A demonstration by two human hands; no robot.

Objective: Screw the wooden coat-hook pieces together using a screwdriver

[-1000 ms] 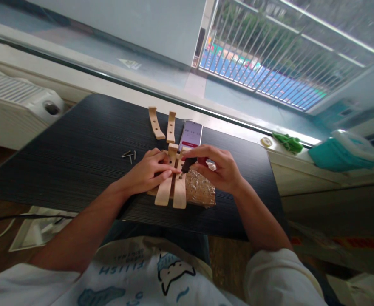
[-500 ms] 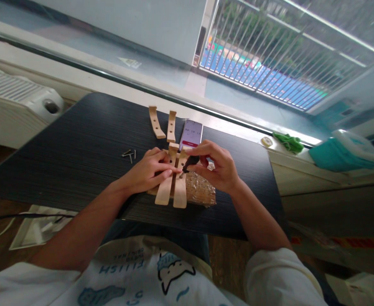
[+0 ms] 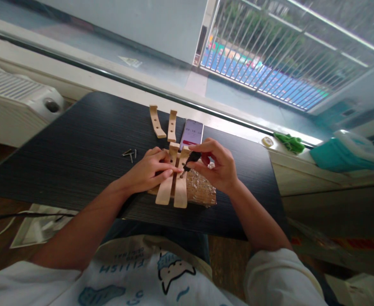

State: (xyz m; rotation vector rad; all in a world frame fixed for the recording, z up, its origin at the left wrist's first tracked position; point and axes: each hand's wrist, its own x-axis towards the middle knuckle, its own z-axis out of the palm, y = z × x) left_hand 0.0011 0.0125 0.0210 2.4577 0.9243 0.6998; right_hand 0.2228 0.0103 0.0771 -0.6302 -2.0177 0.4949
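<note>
My right hand (image 3: 219, 165) grips a black-handled screwdriver (image 3: 193, 159), fingers closed round its handle. Its tip slants down to a hole in the right of two curved wooden pieces (image 3: 181, 196). From the left, my left hand (image 3: 150, 170) lies across both pieces and holds the left curved wooden piece (image 3: 163, 195). Its index fingertip reaches the right piece beside the screwdriver tip; some of its fingers are partly hidden. Under the pieces is a block wrapped in bubble wrap (image 3: 202, 189), sticking out to the right.
Behind my hands lie two more curved wooden pieces (image 3: 157, 122) with holes and a phone (image 3: 192, 131) showing a timer. Several screws (image 3: 130, 154) lie left on the dark table (image 3: 62, 157). On the sill are a tape roll (image 3: 267, 141), green cloth (image 3: 289, 143) and teal container (image 3: 333, 152).
The screwdriver handle and my right-hand fingers have shifted slightly, with the tip staying at the same spot. My left hand and the wooden pieces have kept their places.
</note>
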